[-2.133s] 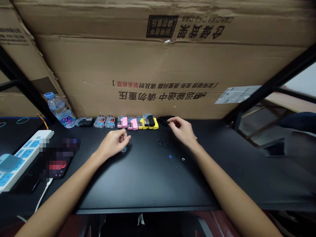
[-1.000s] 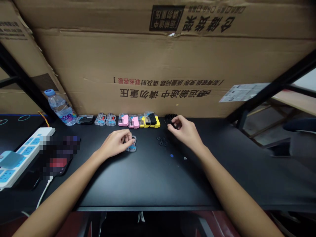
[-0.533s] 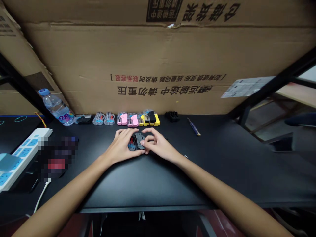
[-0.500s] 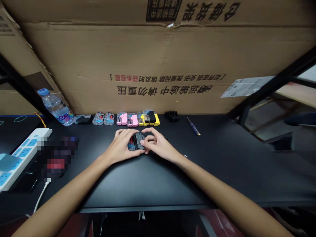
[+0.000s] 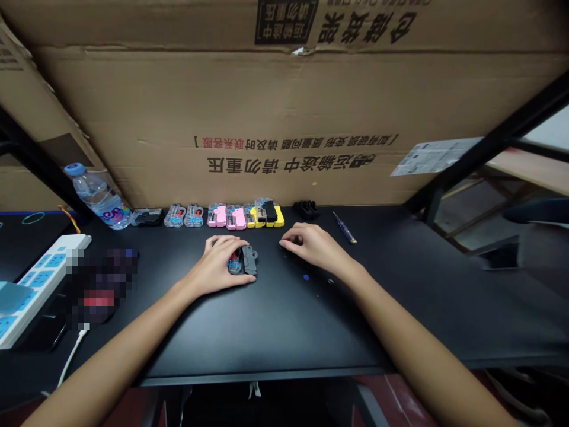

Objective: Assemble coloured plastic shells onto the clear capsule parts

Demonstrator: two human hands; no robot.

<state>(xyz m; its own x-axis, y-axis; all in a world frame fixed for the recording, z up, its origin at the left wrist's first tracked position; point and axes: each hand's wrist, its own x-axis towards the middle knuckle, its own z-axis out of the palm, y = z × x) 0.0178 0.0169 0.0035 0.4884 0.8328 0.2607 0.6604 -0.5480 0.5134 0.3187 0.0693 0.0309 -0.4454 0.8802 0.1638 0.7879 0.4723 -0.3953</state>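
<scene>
My left hand (image 5: 219, 265) grips a small device with a grey cover (image 5: 249, 260) and a clear part showing red and blue inside, low over the black table. To its right, my right hand (image 5: 309, 242) has thumb and fingertips pressed together at the tabletop; anything between them is too small to make out. Just below that hand lie a small blue piece (image 5: 306, 277) and a tiny ring-like piece (image 5: 331, 281). Several dark bits by its fingertips are hard to tell apart.
Along the cardboard (image 5: 267, 107) stand clear, pink (image 5: 236, 217) and yellow (image 5: 278, 216) devices, and a black part (image 5: 306, 209). A screwdriver (image 5: 345, 228) lies at right. A bottle (image 5: 100, 197), a power strip (image 5: 42, 279) and a cable (image 5: 72, 356) are at left.
My right hand has let go of the grey device and moved right to the tabletop. The small blue piece is now uncovered. My left hand still holds the device.
</scene>
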